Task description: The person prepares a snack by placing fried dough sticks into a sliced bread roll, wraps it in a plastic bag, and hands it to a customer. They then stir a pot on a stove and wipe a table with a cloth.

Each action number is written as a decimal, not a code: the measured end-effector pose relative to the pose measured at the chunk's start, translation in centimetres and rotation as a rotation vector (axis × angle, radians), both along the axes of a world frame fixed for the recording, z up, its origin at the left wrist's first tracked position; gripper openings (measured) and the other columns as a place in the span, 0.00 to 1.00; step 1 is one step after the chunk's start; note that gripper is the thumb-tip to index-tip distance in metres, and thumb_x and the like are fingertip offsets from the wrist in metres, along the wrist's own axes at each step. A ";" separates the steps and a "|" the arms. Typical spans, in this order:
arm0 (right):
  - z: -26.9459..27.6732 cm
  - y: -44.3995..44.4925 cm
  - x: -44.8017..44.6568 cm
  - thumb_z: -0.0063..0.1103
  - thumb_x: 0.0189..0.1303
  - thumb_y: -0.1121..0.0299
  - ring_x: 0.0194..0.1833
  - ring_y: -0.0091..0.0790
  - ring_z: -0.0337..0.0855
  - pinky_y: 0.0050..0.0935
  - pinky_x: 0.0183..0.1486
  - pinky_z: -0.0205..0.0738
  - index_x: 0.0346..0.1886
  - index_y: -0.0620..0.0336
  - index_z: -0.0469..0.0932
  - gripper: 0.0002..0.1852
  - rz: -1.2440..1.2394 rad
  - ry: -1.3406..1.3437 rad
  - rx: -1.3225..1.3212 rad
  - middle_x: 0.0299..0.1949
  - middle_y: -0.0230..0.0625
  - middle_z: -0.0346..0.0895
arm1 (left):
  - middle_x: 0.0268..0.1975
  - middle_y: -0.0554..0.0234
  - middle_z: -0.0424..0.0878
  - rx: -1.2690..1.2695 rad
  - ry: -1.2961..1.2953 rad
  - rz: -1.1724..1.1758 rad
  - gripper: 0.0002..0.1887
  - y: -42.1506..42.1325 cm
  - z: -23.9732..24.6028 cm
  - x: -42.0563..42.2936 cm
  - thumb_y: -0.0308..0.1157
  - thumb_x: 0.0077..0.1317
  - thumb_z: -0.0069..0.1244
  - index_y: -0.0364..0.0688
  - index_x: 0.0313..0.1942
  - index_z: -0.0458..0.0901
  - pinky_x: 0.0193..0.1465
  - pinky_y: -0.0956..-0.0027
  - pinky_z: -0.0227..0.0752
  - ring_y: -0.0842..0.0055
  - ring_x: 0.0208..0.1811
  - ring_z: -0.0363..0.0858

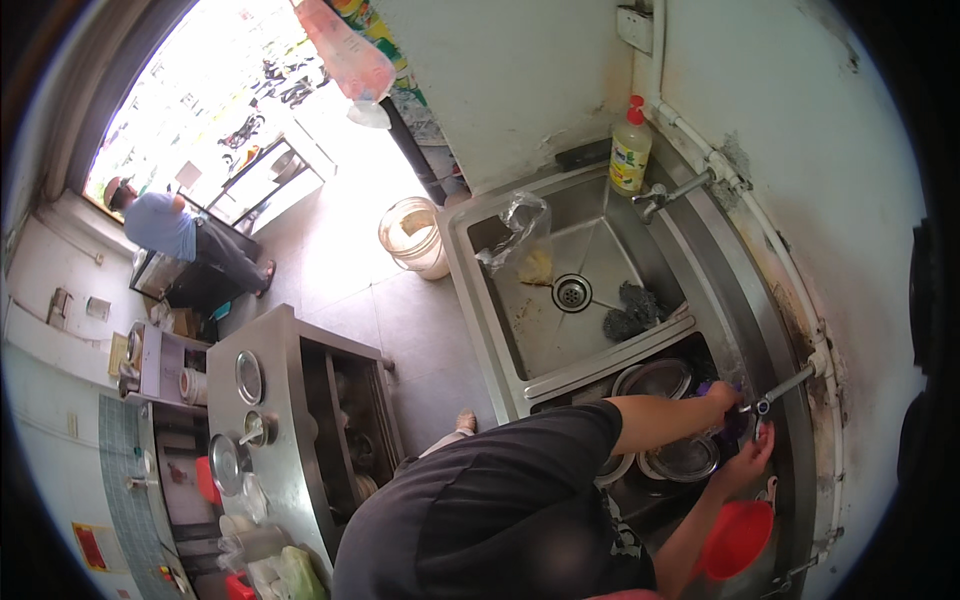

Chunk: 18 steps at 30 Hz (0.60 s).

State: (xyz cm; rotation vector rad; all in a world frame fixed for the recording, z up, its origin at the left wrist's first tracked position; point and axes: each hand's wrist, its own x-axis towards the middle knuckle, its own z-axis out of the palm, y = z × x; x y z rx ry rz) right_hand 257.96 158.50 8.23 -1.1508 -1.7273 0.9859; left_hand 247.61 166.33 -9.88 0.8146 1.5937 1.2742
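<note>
My left hand (723, 397) is closed on a purple cloth-like item (733, 433), partly hidden, beside the near wall tap (763, 407). The fingers of my right hand (750, 456) are raised at that tap's underside; whether they grip it is unclear. Below both hands, the near sink basin holds a round metal lid or pan (681, 456) and another round vessel (660, 377). My arm covers part of these. A red plastic dipper (739, 538) lies close to my right forearm.
The far steel basin (517, 352) contains a plastic bag (527, 225) and dark scouring pads (632, 311). A dish soap bottle (630, 157) stands by the far tap (654, 199). A white bucket (414, 238) and steel counter (277, 390) stand on the floor. Another person (165, 229) is near the doorway.
</note>
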 end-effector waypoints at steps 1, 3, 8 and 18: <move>0.6 -1.5 -0.2 0.41 0.61 0.78 0.57 0.36 0.72 0.30 0.58 0.65 0.65 0.63 0.63 0.26 -0.048 -0.015 -0.029 0.57 0.45 0.71 | 0.36 0.50 0.82 -0.016 0.067 -0.046 0.13 -1.2 0.6 -0.6 0.29 0.54 0.58 0.31 0.37 0.81 0.38 0.52 0.74 0.62 0.37 0.82; 1.0 -3.8 -1.7 0.39 0.59 0.79 0.58 0.35 0.71 0.30 0.59 0.63 0.65 0.63 0.63 0.27 -0.012 0.039 0.033 0.58 0.46 0.71 | 0.37 0.53 0.82 -0.074 -0.070 0.013 0.12 -4.0 2.9 -2.9 0.32 0.56 0.57 0.34 0.38 0.81 0.39 0.55 0.75 0.63 0.38 0.82; -0.6 -5.9 -6.0 0.43 0.54 0.81 0.64 0.40 0.67 0.37 0.63 0.60 0.70 0.64 0.54 0.35 -0.001 0.058 0.146 0.64 0.47 0.64 | 0.37 0.57 0.81 -0.175 -1.243 0.537 0.14 -13.0 8.0 -6.5 0.41 0.63 0.54 0.40 0.41 0.77 0.44 0.53 0.77 0.64 0.39 0.82; -5.9 -10.9 -5.9 0.56 0.56 0.40 0.67 0.45 0.60 0.48 0.68 0.54 0.69 0.53 0.55 0.43 0.457 1.052 -1.206 0.67 0.45 0.59 | 0.47 0.61 0.80 -0.052 -1.404 0.357 0.14 -22.2 12.2 -6.6 0.39 0.67 0.48 0.42 0.48 0.75 0.52 0.55 0.75 0.69 0.49 0.80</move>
